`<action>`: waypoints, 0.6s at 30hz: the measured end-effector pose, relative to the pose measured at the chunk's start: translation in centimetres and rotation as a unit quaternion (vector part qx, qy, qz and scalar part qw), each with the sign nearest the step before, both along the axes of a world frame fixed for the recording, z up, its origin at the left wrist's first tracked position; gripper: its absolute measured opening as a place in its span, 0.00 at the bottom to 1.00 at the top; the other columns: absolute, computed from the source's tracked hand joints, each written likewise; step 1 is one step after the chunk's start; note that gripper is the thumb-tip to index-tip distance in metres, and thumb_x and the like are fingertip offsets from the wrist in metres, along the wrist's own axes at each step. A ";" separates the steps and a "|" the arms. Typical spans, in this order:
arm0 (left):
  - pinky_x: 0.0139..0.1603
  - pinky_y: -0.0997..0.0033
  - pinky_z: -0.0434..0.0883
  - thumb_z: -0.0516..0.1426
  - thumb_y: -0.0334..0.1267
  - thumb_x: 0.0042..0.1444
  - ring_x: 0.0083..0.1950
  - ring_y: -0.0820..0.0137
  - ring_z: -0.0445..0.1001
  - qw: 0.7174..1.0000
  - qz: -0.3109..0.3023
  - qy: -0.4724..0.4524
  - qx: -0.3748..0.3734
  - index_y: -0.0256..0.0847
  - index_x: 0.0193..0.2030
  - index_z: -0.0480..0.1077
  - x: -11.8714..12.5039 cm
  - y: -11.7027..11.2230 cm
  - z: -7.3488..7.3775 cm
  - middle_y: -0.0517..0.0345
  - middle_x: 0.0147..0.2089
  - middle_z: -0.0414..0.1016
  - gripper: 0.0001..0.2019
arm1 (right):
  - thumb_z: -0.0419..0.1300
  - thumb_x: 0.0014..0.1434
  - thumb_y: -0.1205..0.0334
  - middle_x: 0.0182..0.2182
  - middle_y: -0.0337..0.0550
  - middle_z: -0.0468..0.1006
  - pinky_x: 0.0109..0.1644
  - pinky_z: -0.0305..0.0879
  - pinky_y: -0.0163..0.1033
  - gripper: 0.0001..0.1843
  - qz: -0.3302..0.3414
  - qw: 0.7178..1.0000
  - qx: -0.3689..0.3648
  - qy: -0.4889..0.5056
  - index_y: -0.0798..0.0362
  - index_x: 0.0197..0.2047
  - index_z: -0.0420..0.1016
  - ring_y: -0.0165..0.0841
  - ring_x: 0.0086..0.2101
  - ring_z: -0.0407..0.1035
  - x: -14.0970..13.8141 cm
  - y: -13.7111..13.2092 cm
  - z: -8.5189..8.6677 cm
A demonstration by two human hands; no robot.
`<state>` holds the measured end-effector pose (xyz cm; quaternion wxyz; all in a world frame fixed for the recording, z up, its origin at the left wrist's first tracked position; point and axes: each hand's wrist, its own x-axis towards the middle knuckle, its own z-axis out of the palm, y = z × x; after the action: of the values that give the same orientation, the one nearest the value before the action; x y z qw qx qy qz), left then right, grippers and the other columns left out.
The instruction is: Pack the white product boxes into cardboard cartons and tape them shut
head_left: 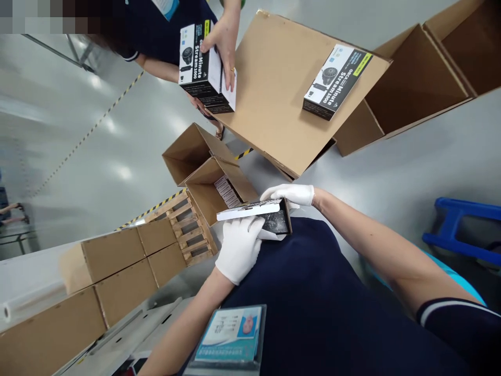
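Both my hands wear white gloves and hold one small black-and-white product box (256,214) against my dark blue shirt. My left hand (238,248) is wrapped round its near side from below. My right hand (289,194) presses on its far end, fingers closed on the edge. Across from me another person's hand (224,42) holds a stack of the same boxes (203,68) at the edge of a large cardboard flap (274,99). One more product box (336,81) lies flat on that flap.
An open carton (207,167) with a printed label inside stands on the floor just beyond my hands, next to a wooden pallet (188,224). Closed cartons (117,266) sit at lower left, open cartons (422,78) at upper right, a blue frame (462,230) at right. A badge (230,334) hangs on my chest.
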<state>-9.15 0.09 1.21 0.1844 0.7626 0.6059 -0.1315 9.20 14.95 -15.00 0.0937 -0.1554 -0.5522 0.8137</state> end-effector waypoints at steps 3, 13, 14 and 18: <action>0.68 0.46 0.61 0.57 0.34 0.62 0.66 0.51 0.66 1.000 0.002 -0.007 0.003 0.44 0.62 0.71 0.1 -0.2 -0.1 0.46 0.65 0.72 0.21 | 0.53 0.66 0.60 0.53 0.43 0.81 0.62 0.63 0.43 0.20 0.004 1.000 0.005 -0.003 0.54 0.54 0.81 0.39 0.53 0.72 -0.1 0.0 -0.2; 0.63 0.50 0.65 0.50 0.35 0.70 0.64 0.51 0.67 0.998 -0.050 0.025 0.036 0.38 0.69 0.65 0.7 1.0 -2.5 0.40 0.67 0.69 0.22 | 0.52 0.67 0.58 0.53 0.46 0.81 0.61 0.64 0.48 0.20 0.008 0.999 -0.010 -0.036 0.54 0.53 0.81 0.42 0.53 0.72 0.0 0.2 0.5; 0.64 0.51 0.64 0.49 0.35 0.71 0.65 0.53 0.66 0.996 -0.087 0.005 0.023 0.41 0.66 0.69 0.8 1.3 -2.7 0.42 0.67 0.70 0.20 | 0.52 0.67 0.59 0.53 0.46 0.81 0.61 0.65 0.48 0.20 0.006 0.999 -0.005 -0.039 0.54 0.54 0.80 0.43 0.53 0.72 0.0 0.2 0.5; 0.67 0.50 0.62 0.54 0.42 0.69 0.68 0.52 0.63 0.997 -0.082 0.006 0.000 0.39 0.61 0.73 0.7 2.0 -3.4 0.42 0.67 0.70 0.18 | 0.51 0.69 0.57 0.51 0.45 0.83 0.58 0.69 0.47 0.20 0.003 0.998 0.005 -0.055 0.53 0.53 0.81 0.42 0.50 0.74 0.0 0.3 0.0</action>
<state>-8.42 2.12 -2.20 0.1699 0.8088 0.5425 -0.1505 9.21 15.23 -14.98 0.0613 -0.1982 -0.5607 0.8016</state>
